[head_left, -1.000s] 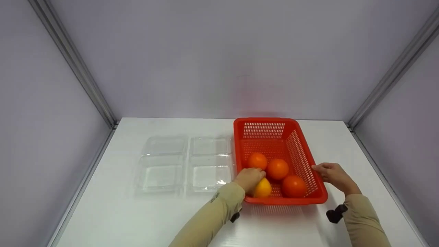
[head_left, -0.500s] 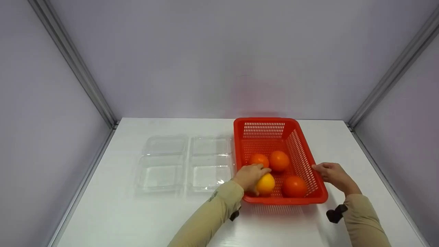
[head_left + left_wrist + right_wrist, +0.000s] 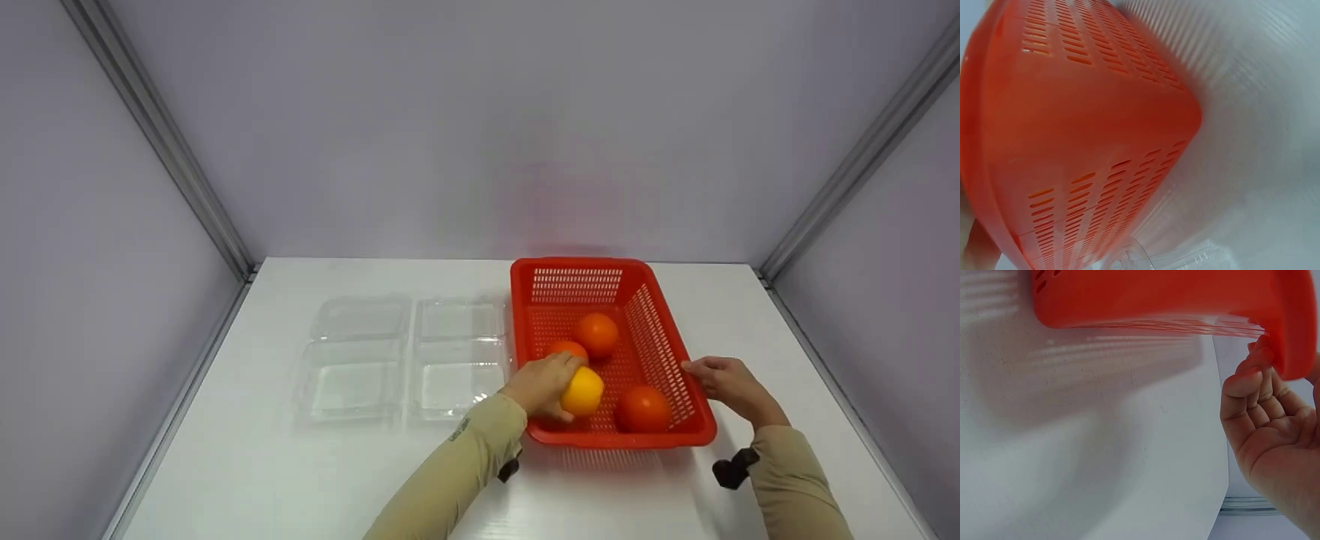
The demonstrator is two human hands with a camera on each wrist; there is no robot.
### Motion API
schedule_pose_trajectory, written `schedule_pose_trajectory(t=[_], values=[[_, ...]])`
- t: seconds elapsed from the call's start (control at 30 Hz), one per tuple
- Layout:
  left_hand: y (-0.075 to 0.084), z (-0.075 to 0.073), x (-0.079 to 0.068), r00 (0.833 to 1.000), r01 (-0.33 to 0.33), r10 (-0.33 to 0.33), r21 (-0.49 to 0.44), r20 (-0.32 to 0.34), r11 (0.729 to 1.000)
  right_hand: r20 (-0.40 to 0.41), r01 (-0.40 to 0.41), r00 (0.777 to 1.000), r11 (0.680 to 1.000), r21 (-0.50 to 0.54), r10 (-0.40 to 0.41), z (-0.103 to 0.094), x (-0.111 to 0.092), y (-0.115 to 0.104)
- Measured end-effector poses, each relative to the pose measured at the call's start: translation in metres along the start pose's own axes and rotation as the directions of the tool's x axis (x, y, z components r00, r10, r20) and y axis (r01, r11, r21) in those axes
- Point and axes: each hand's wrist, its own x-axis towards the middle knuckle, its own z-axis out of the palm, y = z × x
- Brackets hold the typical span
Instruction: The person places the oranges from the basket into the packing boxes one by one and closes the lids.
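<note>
In the head view, my left hand (image 3: 541, 385) reaches over the near left part of a red plastic basket (image 3: 622, 440). Its fingers and thumb curl round a yellow-orange round fruit (image 3: 585, 391), whose left side they cover. Behind that fruit lies an orange one (image 3: 568, 349), partly hidden by the hand. Another orange fruit (image 3: 598, 335) sits further back, and a redder one (image 3: 643, 409) rests in the near right corner. My right hand (image 3: 735, 388) pinches the basket's right rim; in the right wrist view its fingers (image 3: 1244, 382) curl beneath that rim. Basket wall (image 3: 1089, 118) fills much of the left wrist view.
Left of the basket, two clear plastic clamshell boxes (image 3: 459, 381) lie with lids spread on the white table (image 3: 300, 480); the nearer-to-basket one almost touches it. Pale walls (image 3: 480, 150) enclose the table at the back and sides.
My left hand has shifted the yellow-orange fruit slightly up and away from me. One orange fruit has rolled toward the back of the basket. The right hand stays on the rim.
</note>
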Motion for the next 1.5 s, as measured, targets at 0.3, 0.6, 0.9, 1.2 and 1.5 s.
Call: schedule_pose_trajectory(t=[0.3, 0.6, 0.9, 1.2, 1.5], values=[[-0.001, -0.004, -0.003, 1.000, 0.014, -0.014, -0.064, 0.001, 0.998, -0.015, 0.015, 1.000, 1.000, -0.027, -0.016, -0.001, -0.001, 0.001], [-0.003, -0.004, -0.006, 0.999, 0.012, -0.018, -0.152, -0.038, 0.988, -0.016, 0.006, 1.000, 0.999, -0.049, -0.007, 0.000, 0.001, -0.001], [-0.002, -0.003, -0.007, 0.999, 0.014, -0.022, -0.176, -0.046, 0.984, -0.014, 0.002, 1.000, 0.999, -0.034, -0.002, -0.001, 0.003, 0.003], [-0.002, -0.006, -0.009, 0.997, -0.012, -0.001, -0.160, -0.077, 0.987, -0.001, 0.017, 1.000, 1.000, -0.014, -0.017, -0.001, 0.001, 0.003], [-0.006, -0.009, -0.013, 0.994, -0.023, -0.002, -0.216, -0.113, 0.976, -0.012, 0.008, 1.000, 0.999, -0.038, -0.009, 0.001, 0.001, 0.003]])
